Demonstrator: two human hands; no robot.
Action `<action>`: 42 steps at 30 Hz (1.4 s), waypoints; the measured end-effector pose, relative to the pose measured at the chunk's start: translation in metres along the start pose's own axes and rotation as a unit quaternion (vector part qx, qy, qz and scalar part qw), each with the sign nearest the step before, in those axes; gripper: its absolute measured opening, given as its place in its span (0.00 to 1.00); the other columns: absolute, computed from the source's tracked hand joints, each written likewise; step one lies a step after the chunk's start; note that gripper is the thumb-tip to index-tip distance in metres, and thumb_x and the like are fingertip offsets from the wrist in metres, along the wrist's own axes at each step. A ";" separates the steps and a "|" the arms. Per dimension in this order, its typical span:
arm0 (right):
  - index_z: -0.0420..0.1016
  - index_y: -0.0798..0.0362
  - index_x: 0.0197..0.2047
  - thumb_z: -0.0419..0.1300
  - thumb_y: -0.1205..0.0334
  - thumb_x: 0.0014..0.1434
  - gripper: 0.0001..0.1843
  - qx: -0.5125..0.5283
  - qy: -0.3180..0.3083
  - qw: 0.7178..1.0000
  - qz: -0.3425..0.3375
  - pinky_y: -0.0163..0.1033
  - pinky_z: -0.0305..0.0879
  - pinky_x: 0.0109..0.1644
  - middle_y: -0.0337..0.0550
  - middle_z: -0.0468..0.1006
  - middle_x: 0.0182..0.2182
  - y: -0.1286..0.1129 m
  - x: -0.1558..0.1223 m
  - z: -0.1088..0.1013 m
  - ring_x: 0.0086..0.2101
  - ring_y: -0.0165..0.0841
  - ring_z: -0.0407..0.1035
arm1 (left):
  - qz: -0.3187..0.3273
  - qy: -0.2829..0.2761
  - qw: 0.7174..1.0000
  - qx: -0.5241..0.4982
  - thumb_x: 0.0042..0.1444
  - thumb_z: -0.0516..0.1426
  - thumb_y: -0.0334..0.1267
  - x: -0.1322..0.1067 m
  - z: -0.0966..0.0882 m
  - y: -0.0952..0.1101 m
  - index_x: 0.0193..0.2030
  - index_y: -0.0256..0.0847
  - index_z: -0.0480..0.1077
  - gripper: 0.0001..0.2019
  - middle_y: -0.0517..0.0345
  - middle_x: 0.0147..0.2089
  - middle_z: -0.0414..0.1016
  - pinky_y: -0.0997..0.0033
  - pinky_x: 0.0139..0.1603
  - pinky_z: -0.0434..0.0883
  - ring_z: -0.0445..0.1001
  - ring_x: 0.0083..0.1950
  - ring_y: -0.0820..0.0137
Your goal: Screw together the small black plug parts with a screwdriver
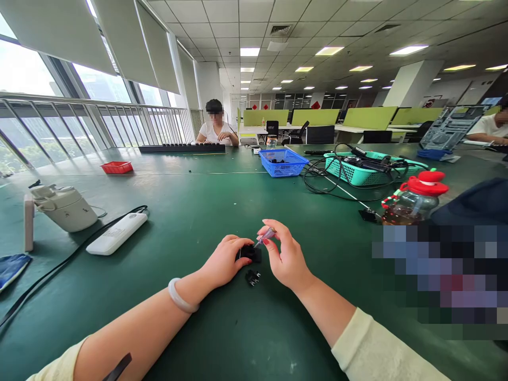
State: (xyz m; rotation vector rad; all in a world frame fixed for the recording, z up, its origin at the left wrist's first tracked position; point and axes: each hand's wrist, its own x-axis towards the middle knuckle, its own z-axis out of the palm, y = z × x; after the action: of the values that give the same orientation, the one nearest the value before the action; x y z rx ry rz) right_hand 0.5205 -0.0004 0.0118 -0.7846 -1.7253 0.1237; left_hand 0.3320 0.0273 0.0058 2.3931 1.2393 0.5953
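My left hand (227, 259) is closed around a small black block-shaped part (252, 254), holding it down on the green table. Between the thumb and fingers of my right hand (286, 259) is a small screwdriver (266, 236) with a clear purplish handle. Its shaft slants down to the left and meets the top of the black part; the very tip is too small to make out. Just in front of the black part lies a second small black piece (252, 277) with shiny metal prongs, touched by neither hand.
Left on the green table (190, 333) are a white power bank (117, 233), a cable and a cream cup (65, 207). Behind sit a red tray (117, 167), a blue basket (282, 163) and a teal basket (357, 174) with cables. A red-lidded bottle (415, 198) stands right; a person (217, 129) sits opposite.
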 end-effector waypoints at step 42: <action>0.55 0.48 0.59 0.53 0.68 0.66 0.20 0.000 0.147 0.989 0.033 0.46 0.74 0.45 0.43 0.74 0.37 0.014 0.006 -0.005 0.36 0.34 0.74 | -0.045 0.014 0.988 0.145 0.66 0.45 0.50 -0.019 -0.009 0.010 0.66 0.42 0.62 0.26 0.43 0.69 0.61 0.43 0.68 0.57 0.54 0.72 0.53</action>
State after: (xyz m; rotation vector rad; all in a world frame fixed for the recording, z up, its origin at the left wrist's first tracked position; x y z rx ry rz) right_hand 0.5305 0.0121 0.0113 -0.8176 -1.4225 0.0492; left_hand 0.3241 0.0070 0.0153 2.5495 1.5293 0.4483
